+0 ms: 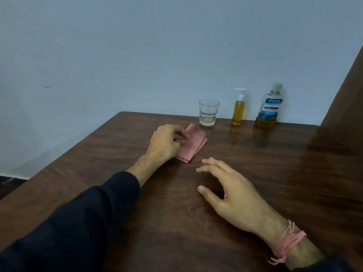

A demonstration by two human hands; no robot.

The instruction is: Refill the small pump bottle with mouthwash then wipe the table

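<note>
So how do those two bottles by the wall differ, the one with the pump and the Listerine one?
The pump bottle is slim and topped by a white pump; the Listerine bottle is broader and closed with a clear cap. The pump bottle is plain and nearly full of yellow liquid, while the Listerine bottle wears a blue and white label and holds only a shallow layer at the bottom. Both are clear, stand upright near the wall and hold similar amber liquid.

Mouthwash bottle label reads "LISTERINE COOL MINT".
</note>
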